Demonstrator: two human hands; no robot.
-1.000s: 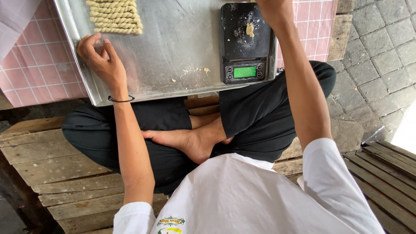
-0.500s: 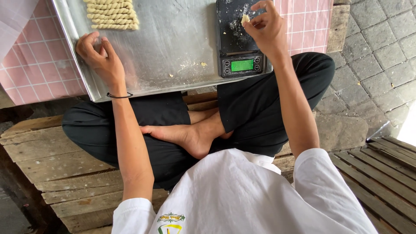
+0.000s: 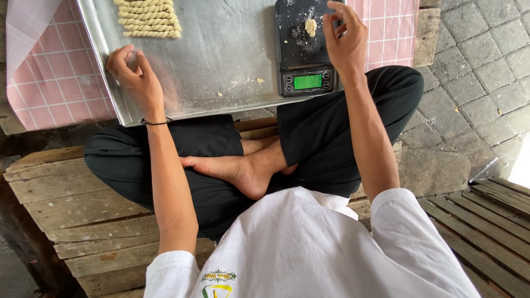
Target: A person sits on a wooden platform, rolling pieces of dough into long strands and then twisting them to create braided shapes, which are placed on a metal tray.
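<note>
Two hands work: our left hand (image 3: 134, 74) pinches dough at the steel tray (image 3: 232, 60) edge; our right hand (image 3: 345, 41), fingers loosely spread and empty, hovers beside the black scale (image 3: 302, 52).

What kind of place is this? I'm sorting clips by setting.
Probably an informal outdoor food-making spot, not a kitchen: the person sits cross-legged on a wooden plank platform beside stone paving, with a metal tray of twisted dough sticks and a digital scale.

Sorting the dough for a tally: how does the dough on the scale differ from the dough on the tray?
The scale dough is one small shapeless lump; the tray dough is several long twisted ropes. The lump sits alone on the black scale beside the right hand; the ropes lie stacked in rows on the metal tray. Both are pale yellow.
</note>
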